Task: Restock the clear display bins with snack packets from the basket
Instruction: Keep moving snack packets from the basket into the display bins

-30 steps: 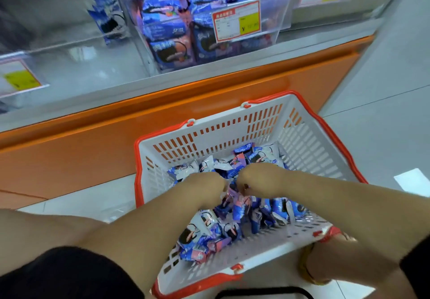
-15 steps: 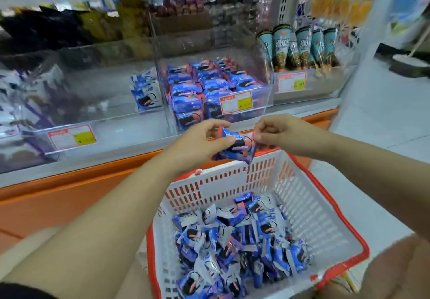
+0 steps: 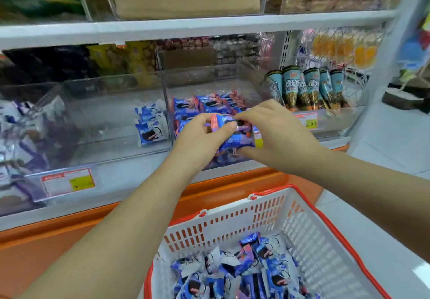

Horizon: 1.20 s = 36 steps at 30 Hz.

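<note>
A small bunch of blue and pink snack packets (image 3: 235, 133) is held between both hands in front of the middle clear bin (image 3: 209, 82), at its front wall. My left hand (image 3: 204, 136) grips the bunch from the left, thumb on top. My right hand (image 3: 274, 131) pinches it from the right, fingers over the top and thumb beneath. Inside that bin lie several matching blue packets (image 3: 207, 104). Below, the white basket with a red rim (image 3: 309, 236) holds a heap of blue and white packets (image 3: 242, 273).
The left clear bin (image 3: 104, 117) holds a few blue-white packets (image 3: 150, 124) against its right wall. Cone-shaped snacks (image 3: 307, 87) stand in the right bin. A price tag (image 3: 68, 181) sits on the shelf front above an orange base (image 3: 46, 247). Grey floor lies at the right.
Both hands came up out of the basket with packets and carried them forward to the middle bin's front. The view has tilted up from the basket to the shelves.
</note>
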Motion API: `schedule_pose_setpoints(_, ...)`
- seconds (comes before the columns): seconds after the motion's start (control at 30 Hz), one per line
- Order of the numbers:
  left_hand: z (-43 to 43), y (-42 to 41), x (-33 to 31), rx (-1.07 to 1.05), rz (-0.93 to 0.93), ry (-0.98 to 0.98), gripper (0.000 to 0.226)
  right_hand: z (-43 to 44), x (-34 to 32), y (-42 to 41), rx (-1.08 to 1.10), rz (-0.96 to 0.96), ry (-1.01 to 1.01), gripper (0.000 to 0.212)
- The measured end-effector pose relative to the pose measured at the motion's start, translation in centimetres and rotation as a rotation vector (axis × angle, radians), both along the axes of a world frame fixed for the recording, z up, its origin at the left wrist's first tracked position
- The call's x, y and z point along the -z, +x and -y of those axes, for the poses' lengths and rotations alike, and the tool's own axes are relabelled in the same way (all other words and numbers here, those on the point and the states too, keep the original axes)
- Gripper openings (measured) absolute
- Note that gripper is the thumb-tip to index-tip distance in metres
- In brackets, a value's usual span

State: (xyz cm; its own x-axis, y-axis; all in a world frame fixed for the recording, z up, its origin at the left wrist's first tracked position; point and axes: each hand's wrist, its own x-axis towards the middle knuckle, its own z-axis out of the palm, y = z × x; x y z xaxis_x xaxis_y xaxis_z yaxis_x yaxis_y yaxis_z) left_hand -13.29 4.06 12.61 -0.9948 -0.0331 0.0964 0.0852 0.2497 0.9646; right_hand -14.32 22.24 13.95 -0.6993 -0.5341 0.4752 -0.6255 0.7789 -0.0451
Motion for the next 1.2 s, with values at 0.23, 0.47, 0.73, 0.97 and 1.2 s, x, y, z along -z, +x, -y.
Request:
schedule_pose_setpoints(0.23, 3.5, -2.2, -1.3, -0.236, -0.319, -0.284, 0.026, 0.8, -1.4, -8.8, 0.198, 0.014, 0.123, 0.052)
schedule_pose_setpoints(0.47, 5.5, -3.9, 1.0, -0.312, -0.319, -0.661, 0.027, 2.4, -0.9, -17.6, 0.494, 0.055, 0.505, 0.061)
schedule_pose_setpoints(0.73, 5.3, -3.8, 1.3, -0.307, -0.281, -0.646, 0.028, 3.5, 1.4, -20.5, 0.526, 0.132, 0.688, 0.037)
schedule_pose_setpoints(0.97, 5.3, -3.6, 1.1, -0.301, -0.256, -0.641, 0.029, 4.1, 1.0, -20.7, 0.462, 0.368, 0.617, 0.052)
schedule_pose_setpoints(1.2, 5.3, -3.4, 1.1, -0.283, -0.249, -0.645, 0.028, 3.7, 0.8, -17.9, 0.307, 0.442, 0.403, 0.034)
